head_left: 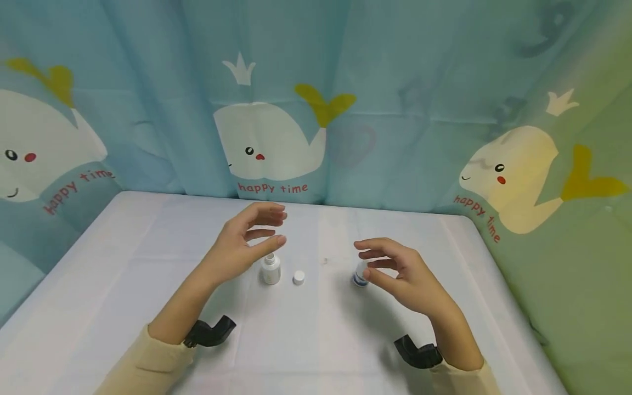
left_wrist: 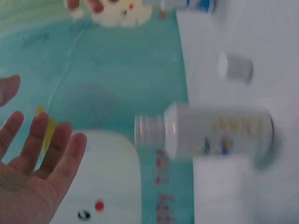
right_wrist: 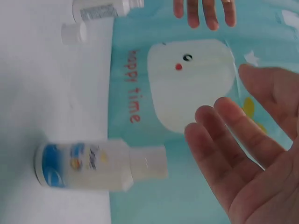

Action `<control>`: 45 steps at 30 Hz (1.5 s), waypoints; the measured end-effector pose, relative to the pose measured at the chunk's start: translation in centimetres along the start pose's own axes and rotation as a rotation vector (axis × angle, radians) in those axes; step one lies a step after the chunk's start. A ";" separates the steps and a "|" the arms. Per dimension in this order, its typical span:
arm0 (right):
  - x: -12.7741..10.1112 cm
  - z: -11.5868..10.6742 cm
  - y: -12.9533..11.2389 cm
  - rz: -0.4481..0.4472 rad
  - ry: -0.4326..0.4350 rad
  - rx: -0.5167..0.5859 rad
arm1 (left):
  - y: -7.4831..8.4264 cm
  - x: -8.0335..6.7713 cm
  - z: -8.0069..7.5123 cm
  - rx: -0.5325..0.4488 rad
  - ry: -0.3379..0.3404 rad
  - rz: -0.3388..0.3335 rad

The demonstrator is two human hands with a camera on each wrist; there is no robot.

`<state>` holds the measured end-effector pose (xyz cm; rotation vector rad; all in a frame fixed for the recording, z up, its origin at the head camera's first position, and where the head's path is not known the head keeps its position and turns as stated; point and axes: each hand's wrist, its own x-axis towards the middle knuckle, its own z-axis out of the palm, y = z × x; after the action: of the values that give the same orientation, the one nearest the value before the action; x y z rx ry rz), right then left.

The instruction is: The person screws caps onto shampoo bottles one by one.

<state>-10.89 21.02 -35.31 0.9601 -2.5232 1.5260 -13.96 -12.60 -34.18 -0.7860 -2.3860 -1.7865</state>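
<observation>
Two small white bottles stand on the white table (head_left: 148, 263). The open-necked bottle (head_left: 271, 268) (left_wrist: 217, 133) (right_wrist: 100, 10) stands just below my left hand (head_left: 257, 230) (left_wrist: 32, 154), whose fingers are spread and hold nothing. Its white cap (head_left: 298, 277) (left_wrist: 236, 67) (right_wrist: 74, 33) lies loose to the right of it. The capped bottle with a blue label (head_left: 360, 274) (right_wrist: 93, 165) (left_wrist: 187, 4) stands beside my right hand (head_left: 390, 263) (right_wrist: 243, 144), which hovers open next to it without touching.
A blue-green curtain with white whales (head_left: 269, 142) hangs behind and to the right of the table. Black wrist camera mounts (head_left: 209, 332) sit under both forearms. The table's far edge runs close behind the bottles.
</observation>
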 end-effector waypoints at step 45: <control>5.8 12.0 2.0 0.066 -0.396 -0.529 | -7.3 -3.2 0.9 0.010 -0.183 -0.259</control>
<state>-13.35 9.08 -41.11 1.1771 -3.0052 0.6421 -14.07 -14.40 -41.97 -0.6948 -2.7233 -1.8627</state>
